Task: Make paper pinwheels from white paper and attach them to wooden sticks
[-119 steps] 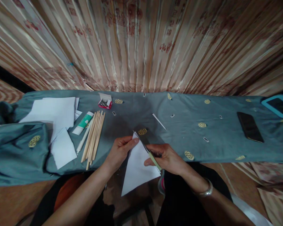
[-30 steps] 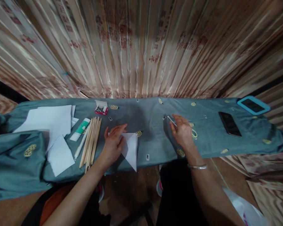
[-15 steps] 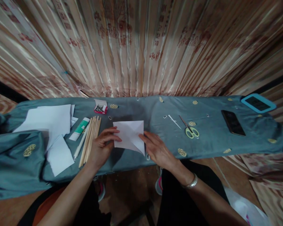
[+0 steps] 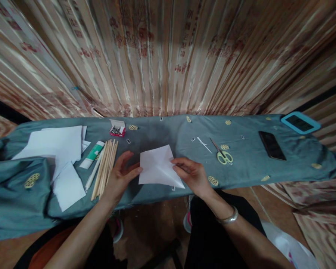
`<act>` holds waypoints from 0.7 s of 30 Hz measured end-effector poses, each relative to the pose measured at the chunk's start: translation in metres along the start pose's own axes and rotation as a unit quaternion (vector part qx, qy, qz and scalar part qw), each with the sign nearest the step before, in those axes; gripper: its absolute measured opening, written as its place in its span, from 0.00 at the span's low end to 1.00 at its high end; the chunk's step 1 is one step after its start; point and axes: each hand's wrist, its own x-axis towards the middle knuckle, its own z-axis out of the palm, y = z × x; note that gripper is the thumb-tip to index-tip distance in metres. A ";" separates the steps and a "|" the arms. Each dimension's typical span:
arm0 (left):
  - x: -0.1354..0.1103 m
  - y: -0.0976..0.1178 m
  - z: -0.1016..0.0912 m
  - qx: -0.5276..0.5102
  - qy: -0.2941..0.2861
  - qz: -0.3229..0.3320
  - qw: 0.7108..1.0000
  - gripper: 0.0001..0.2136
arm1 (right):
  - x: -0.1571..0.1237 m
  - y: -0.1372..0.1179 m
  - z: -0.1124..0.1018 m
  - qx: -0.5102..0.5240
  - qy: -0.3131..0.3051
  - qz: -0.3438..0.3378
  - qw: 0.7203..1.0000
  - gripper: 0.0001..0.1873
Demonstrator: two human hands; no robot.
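Observation:
A small white sheet of paper [image 4: 156, 166] with crease lines is held over the cloth-covered table, tilted a little, its lower right corner drawn to a point. At its right edge my right hand [image 4: 192, 175] pinches it between thumb and fingers; a silver bracelet circles that wrist. My left hand [image 4: 123, 175] is by the opposite edge, fingers spread, with the thumb tip touching the paper or just beside it. Left of that hand lie several wooden sticks [image 4: 105, 168], a white pen-like stick [image 4: 94, 172] and a green and white tube [image 4: 92, 154].
Green-handled scissors [image 4: 224, 157] and thin paper strips [image 4: 204, 145] lie to the right. Beyond them are a dark phone [image 4: 272, 145] and a blue-framed device [image 4: 301, 122]. A red box of metal pieces [image 4: 117, 129] stands at the back; white paper sheets [image 4: 64, 144] lie left.
The paper has turned and shifted slightly right and nearer. My left hand's fingers have lifted off its face and spread, while my right hand has moved right with the edge.

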 end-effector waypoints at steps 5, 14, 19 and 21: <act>-0.008 0.004 0.015 -0.094 -0.101 -0.138 0.981 0.29 | -0.001 -0.014 -0.006 0.058 0.014 -0.022 0.998 0.06; -0.015 0.004 0.039 -0.067 -0.075 -0.173 0.980 0.15 | 0.009 -0.020 -0.065 -0.127 0.055 -0.033 0.990 0.14; -0.009 0.015 0.041 -0.093 0.019 -0.090 0.991 0.15 | 0.017 -0.003 -0.139 -0.566 0.128 0.123 0.805 0.19; -0.005 0.019 0.040 -0.111 0.044 -0.062 0.991 0.14 | 0.019 0.005 -0.152 -0.588 0.100 0.178 0.783 0.18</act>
